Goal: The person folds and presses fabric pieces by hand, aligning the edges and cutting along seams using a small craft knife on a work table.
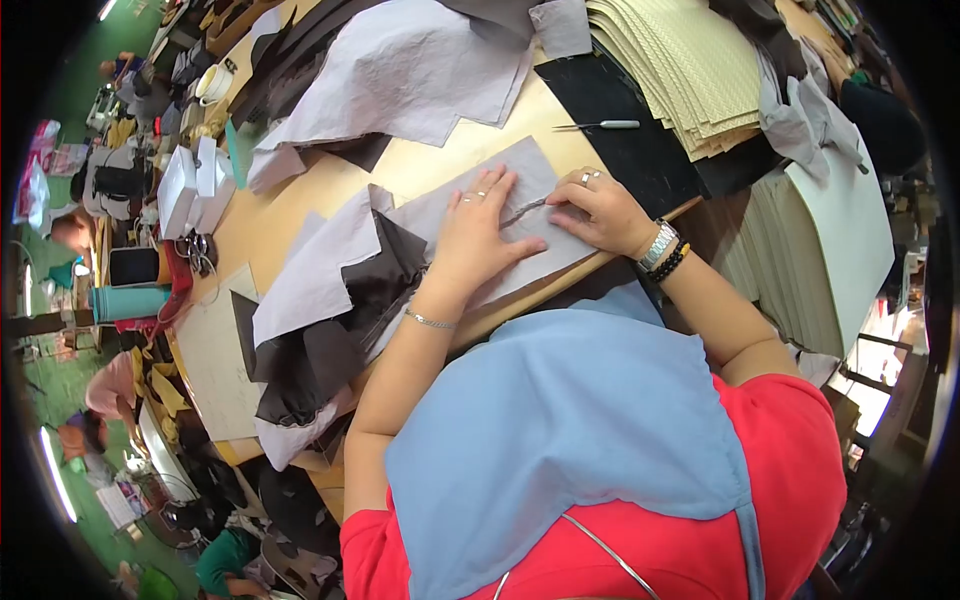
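- The grey cloth panel [530,172] lay on the wooden table [548,112], directly beneath both hands, with its upper corner reaching past the left fingertips.
- The left hand [492,222] was open and palm down on the panel, its fingers spread toward the far edge and its thumb pointing to the right hand.
- A narrow dark strip [523,212] ran across the panel between the two hands, just beside the left fingers.
- The right hand [597,213] had its thumb and index fingertip pinched on the right end of that strip, the other fingers curled; the exact bit between the tips was too small to make out.
- Left of the left wrist, crumpled dark cloth [388,262] lay against a folded grey piece [312,262].
- Beyond the hands, a larger grey cloth [405,75] covered part of the table.
- A white-handled pointed tool [612,125] rested near the right hand, partly on a black sheet [640,165], with stacked cream sheets [690,70] beside it.
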`<state>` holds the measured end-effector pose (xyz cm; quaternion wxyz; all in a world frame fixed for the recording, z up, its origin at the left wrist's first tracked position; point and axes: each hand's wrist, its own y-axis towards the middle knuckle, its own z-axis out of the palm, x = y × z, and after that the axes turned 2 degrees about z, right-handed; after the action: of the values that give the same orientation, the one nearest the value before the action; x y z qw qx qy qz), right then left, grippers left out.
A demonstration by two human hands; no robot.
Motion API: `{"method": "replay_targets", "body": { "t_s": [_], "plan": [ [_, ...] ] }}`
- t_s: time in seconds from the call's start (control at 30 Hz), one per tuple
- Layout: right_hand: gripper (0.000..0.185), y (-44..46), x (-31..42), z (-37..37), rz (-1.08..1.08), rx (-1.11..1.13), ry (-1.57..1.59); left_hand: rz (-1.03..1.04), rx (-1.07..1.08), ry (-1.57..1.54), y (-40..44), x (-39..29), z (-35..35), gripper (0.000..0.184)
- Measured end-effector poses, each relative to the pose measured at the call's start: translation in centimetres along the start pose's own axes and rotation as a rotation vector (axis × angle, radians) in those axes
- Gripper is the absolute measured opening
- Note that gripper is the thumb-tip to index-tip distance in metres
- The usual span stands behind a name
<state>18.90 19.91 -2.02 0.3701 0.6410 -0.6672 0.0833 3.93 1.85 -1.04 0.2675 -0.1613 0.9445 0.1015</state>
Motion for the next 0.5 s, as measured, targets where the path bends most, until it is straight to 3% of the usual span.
{"method": "replay_targets", "body": {
  "t_s": [0.1, 0.4, 0.5],
  "plan": [
    [0.022, -0.1, -0.2, 0.2, -0.043, -0.022, -0.043, -0.024, 0.059, 0.014, 0.0, -0.2, -0.7, 0.097],
    [0.026, -0.3, -0.1, 0.4, -0.051, -0.040, -0.099, 0.156, -0.181, 0.188, -1.9, -1.1, 0.1, 0.059],
    [0.025, -0.3, -0.1, 0.4, -0.072, -0.041, -0.115, 0.113, -0.144, 0.127, -1.7, -1.0, -0.2, 0.057]
  ]
}}
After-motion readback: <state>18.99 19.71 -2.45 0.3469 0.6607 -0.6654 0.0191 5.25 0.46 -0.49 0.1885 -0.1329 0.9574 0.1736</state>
